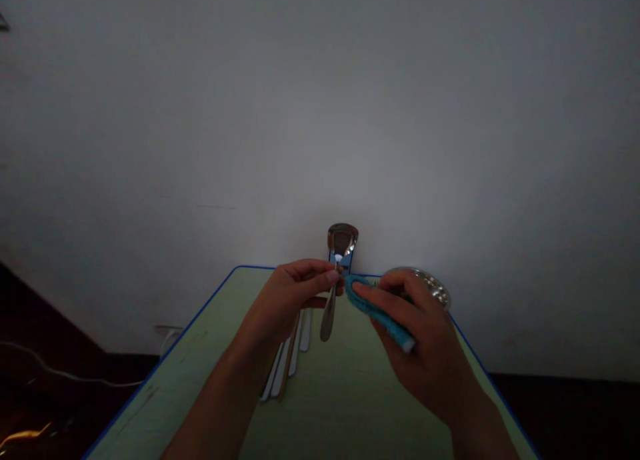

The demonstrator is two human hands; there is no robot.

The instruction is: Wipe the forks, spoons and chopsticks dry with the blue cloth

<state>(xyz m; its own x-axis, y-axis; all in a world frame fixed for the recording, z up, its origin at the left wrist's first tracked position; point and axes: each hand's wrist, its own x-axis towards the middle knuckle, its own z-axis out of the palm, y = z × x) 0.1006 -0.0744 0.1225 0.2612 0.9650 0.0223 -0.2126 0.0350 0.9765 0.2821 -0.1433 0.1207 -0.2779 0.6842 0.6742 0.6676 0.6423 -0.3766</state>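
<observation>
Fingers point(320, 278) of L hand point(285, 300) pinch stainless-steel spoon point(342, 241) at the neck, bowl up, handle hanging, held above pale-green blue-edged surface point(360, 393). R hand point(415, 333) curled tight round blue terry cloth point(373, 305), cloth just beside spoon neck. Shiny round metal dish point(431, 285) behind R hand at surface edge; row of long flat cutlery handles point(289, 360) beside L wrist.

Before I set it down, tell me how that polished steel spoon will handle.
The polished steel spoon is probably stiff, since it stands straight from the left hand's pinch at its thin neck. Its glossy surface will likely feel slippery, and its curved bowl may rock or roll on the pale green table.
</observation>
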